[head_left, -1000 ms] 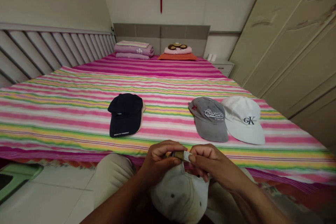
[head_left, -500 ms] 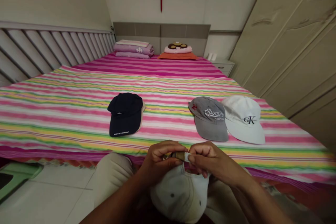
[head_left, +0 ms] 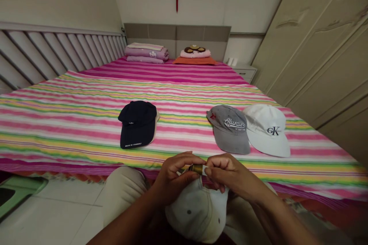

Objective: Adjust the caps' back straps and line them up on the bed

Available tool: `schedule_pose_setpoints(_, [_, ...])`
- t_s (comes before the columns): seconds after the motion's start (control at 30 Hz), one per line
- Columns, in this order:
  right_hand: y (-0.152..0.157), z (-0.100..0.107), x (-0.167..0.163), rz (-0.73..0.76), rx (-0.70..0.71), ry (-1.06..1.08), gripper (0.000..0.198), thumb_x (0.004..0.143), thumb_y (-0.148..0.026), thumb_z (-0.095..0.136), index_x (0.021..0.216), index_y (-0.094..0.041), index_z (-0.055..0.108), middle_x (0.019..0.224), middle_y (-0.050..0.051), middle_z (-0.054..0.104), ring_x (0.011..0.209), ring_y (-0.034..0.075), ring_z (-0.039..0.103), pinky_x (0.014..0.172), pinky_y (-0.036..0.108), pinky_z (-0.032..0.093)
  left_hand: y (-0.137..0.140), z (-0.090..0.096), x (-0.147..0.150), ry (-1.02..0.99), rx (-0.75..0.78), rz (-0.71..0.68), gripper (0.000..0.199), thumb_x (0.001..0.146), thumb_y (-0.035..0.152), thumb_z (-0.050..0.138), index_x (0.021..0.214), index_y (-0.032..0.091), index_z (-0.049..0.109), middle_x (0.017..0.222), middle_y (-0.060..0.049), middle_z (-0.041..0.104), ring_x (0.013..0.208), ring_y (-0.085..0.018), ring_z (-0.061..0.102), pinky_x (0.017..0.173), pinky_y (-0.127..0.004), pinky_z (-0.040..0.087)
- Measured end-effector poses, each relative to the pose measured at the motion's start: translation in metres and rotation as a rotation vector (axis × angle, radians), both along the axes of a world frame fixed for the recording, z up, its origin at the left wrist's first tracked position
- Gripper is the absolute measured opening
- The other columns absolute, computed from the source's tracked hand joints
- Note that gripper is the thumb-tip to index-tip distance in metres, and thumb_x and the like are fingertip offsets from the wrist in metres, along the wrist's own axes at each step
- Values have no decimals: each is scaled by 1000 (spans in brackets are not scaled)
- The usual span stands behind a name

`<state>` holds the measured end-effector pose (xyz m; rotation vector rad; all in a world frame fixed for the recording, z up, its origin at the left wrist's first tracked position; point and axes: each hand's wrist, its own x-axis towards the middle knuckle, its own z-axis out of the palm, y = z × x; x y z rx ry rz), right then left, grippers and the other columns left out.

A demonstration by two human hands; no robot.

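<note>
A pale baseball cap [head_left: 198, 214] hangs over my lap, its back opening and strap turned up toward the bed. My left hand [head_left: 179, 176] pinches the strap beside its brass-coloured buckle [head_left: 197, 169]. On the other side, my right hand [head_left: 227, 174] grips the white strap end [head_left: 204, 170] between thumb and fingers. Past my hands on the bed lie a navy cap [head_left: 137, 124] with a beige one [head_left: 157, 122] showing under its edge, a grey cap [head_left: 230, 130] with white lettering, and a white cap [head_left: 267, 130] touching the grey one.
The striped bedspread [head_left: 86, 122] covers the bed before me. Folded purple bedding [head_left: 146, 53] and a pink-and-orange stack [head_left: 195, 56] sit by the headboard [head_left: 161, 32]. A green stool [head_left: 25, 191] stands on the floor at left; a wardrobe [head_left: 324, 57] lines the right side.
Both hands stay on the strap in nearly the same place. The buckle has tilted slightly and shows a little more of its brass face.
</note>
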<state>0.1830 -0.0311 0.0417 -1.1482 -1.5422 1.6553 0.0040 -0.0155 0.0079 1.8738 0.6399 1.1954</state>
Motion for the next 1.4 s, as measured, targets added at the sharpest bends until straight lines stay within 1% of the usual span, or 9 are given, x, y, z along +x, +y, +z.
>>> schedule_pose_setpoints(0.17, [0,0,-1,-6,16,-10,28,74,-36,55,58,-13,53,47,-3,47,40,5,38,37,16,32,1,-4,0,-49,-23,-43,30,71,16,59,100,23,62,91,-6,61,87,-18,55,78,-31,42])
schedule_pose_setpoints(0.3, [0,0,1,25,7,-21,27,74,-35,55,59,-13,53,49,-3,47,42,5,40,39,16,34,2,-4,-1,-72,-44,-82,32,72,16,59,102,25,61,89,-5,56,85,-17,54,78,-31,41])
schedule_pose_setpoints(0.47, [2,-2,1,44,-31,4,25,75,-34,54,60,-13,55,51,-2,50,42,5,41,40,16,34,2,-3,-1,-38,-24,-82,34,73,17,57,105,26,60,89,-6,57,85,-17,53,76,-31,41])
schedule_pose_setpoints(0.7, [2,-3,1,45,9,20,26,76,-33,53,60,-13,55,50,-2,49,42,4,40,40,15,34,3,-3,-1,-62,-19,-69,41,72,14,58,109,30,56,89,-5,59,81,-16,55,71,-29,43])
schedule_pose_setpoints(0.87, [3,-2,1,64,-14,1,26,76,-33,53,61,-12,55,53,-1,51,44,5,42,41,15,34,2,0,0,-54,23,-69,42,73,13,57,111,30,55,90,-5,61,82,-16,55,73,-29,42])
schedule_pose_setpoints(1.07, [3,-4,0,57,-40,80,27,74,-34,54,58,-12,53,51,-1,52,41,4,42,40,16,33,0,0,-2,-33,46,-50,43,73,13,56,112,30,54,89,-5,60,82,-16,55,73,-29,42])
schedule_pose_setpoints(1.13, [4,-5,0,38,-70,98,26,72,-34,57,59,-12,52,50,-2,52,39,4,42,39,16,32,0,0,-3,-27,42,-57,44,73,13,57,113,31,54,90,-5,59,82,-16,55,73,-29,42])
schedule_pose_setpoints(1.27, [5,-8,-3,-74,-90,129,23,67,-33,62,61,-13,52,42,-5,48,34,2,37,37,15,29,1,-1,-4,-52,38,-44,44,72,12,58,112,31,54,90,-5,59,81,-15,55,71,-29,43])
schedule_pose_setpoints(1.4, [5,-10,-3,-76,-136,163,21,65,-31,63,61,-12,53,40,-6,48,32,2,35,35,15,26,0,-2,-1,-66,88,-6,42,71,13,59,110,29,56,88,-4,60,81,-15,56,71,-28,44])
